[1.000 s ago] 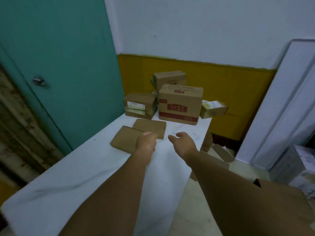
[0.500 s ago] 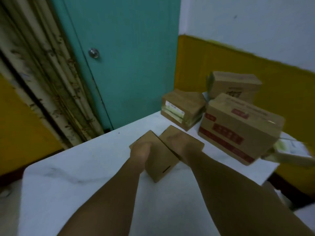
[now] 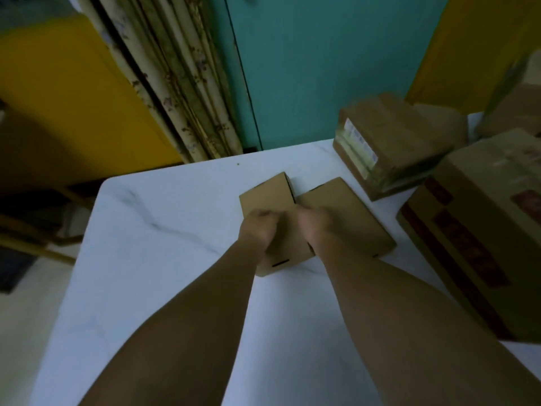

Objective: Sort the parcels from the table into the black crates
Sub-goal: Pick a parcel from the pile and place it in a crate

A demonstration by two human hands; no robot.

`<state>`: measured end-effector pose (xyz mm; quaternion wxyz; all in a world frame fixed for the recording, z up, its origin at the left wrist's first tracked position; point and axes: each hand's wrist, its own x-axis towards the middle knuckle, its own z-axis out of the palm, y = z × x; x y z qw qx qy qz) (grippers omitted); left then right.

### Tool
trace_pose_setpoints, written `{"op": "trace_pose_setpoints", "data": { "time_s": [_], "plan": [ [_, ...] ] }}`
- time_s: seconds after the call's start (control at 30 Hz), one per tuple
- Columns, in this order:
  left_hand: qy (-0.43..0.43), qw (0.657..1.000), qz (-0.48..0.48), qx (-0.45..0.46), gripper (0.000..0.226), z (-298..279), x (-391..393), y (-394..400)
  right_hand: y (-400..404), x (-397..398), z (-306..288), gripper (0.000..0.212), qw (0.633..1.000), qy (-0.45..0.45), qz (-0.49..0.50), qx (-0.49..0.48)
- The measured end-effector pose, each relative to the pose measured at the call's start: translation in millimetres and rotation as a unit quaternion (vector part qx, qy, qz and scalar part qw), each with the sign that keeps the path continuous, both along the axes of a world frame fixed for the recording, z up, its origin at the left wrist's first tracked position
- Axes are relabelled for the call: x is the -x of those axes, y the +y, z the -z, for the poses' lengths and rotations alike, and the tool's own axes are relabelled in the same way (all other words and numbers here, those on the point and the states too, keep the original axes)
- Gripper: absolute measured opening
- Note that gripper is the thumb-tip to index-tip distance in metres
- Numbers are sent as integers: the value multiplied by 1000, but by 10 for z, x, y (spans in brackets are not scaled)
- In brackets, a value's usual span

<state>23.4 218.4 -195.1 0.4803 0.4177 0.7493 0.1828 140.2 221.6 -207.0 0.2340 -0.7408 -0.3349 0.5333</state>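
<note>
Head cam looks steeply down, close over white table (image 3: 164,230).

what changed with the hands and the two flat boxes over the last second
Both hands came down from hovering above the table onto the flat boxes: the left hand now lies on the left flat box, the right hand on the right flat box. Grip is blurred. Both boxes and the larger parcels stayed put.

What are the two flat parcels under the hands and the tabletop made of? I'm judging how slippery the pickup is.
Flat parcels, left and right: apparently plain brown cardboard, matte, with folded edges and slot tabs. Tabletop: smooth white surface with grey marble-like veining, possibly stone or laminate; blur leaves that open.
</note>
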Motion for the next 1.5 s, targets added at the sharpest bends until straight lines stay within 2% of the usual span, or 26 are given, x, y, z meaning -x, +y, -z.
{"op": "trace_pose_setpoints", "data": {
  "time_s": [0.07, 0.13, 0.23, 0.3, 0.37, 0.43, 0.47, 0.53, 0.63, 0.73, 1.1, 1.2, 1.33, 1.4, 1.47, 1.5],
  "plan": [
    [-31, 999, -27, -9, 48, -41, 17, -85, -6, 32, -46, 49, 999, 37, 5, 7],
    [-78, 995, -57, -24, 53, -83, 78, -133, -69, 140, -97, 41, 993, 114, 14, -7],
    [-178, 974, -131, -45, 43, -236, 240, -228, -196, 372, -202, 23, 982, 181, -7, -44],
    [-185, 965, -176, -61, 37, -272, 435, -332, -271, 527, -243, 12, 983, 160, -41, -77],
    [-185, 960, -192, -84, 32, -344, 676, -490, -360, 684, -311, 11, 984, 83, -78, -140],
    [-215, 949, -201, -109, 28, -417, 848, -591, -394, 741, -384, 17, 979, 1, -74, -188],
    [-231, 943, -203, -126, 29, -479, 965, -668, -450, 790, -476, 20, 979, -14, -62, -195],
    [-249, 936, -189, -162, 32, -590, 1148, -780, -554, 876, -649, 23, 982, 16, -43, -186],
    [-251, 935, -156, -197, 40, -690, 1366, -932, -724, 1047, -840, 28, 978, 75, -26, -193],
    [-249, 931, -153, -217, 40, -768, 1526, -1116, -908, 1235, -966, 28, 971, 85, -14, -224],
    [-219, 912, -205, -280, 44, -1084, 1948, -1520, -1262, 1674, -1364, 18, 945, 172, -20, -278],
    [-208, 909, -217, -290, 47, -1178, 1967, -1563, -1255, 1719, -1458, 17, 942, 170, -38, -286],
    [-206, 901, -241, -296, 48, -1242, 1959, -1605, -1252, 1740, -1511, 32, 941, 172, -41, -287],
    [-208, 898, -245, -302, 45, -1279, 1944, -1625, -1264, 1728, -1539, 32, 941, 170, -45, -290],
    [-192, 891, -264, -316, 47, -1318, 1936, -1615, -1288, 1704, -1585, 32, 939, 137, -73, -307],
    [-154, 892, -281, -319, 58, -1342, 1935, -1610, -1280, 1681, -1596, 34, 937, 97, -103, -318]
  ]
}}
